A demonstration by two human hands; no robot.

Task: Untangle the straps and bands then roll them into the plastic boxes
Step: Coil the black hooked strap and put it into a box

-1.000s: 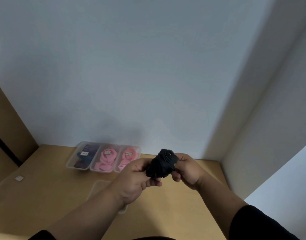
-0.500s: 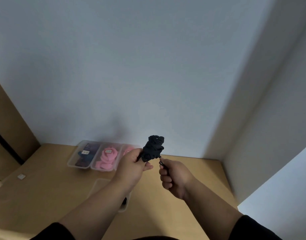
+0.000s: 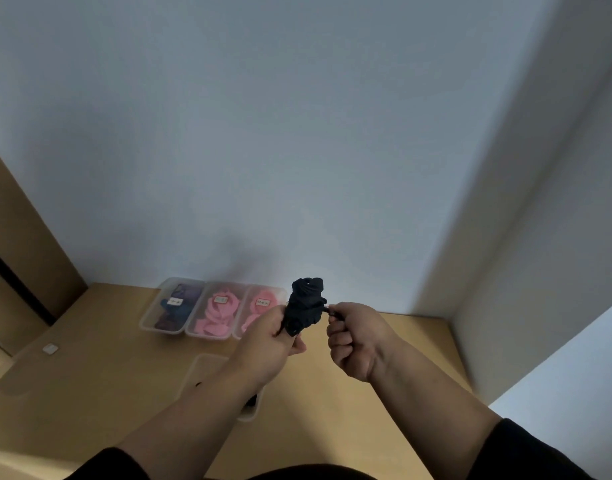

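Left hand (image 3: pixel 266 344) grip holds black strap bundle (image 3: pixel 305 305). Right hand (image 3: pixel 358 337) grip pinches loose end. Bundle looks soft, light, floppy. Best pull gently by end.

Three filled boxes (image 3: pixel 214 311) line the back wall (image 3: pixel 297 150); bare table (image 3: pixel 100 368) lies open to their left

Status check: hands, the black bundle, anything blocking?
Left hand grips black bundle. Right hand pinches its loose end. Bundle in the air, nothing blocking.
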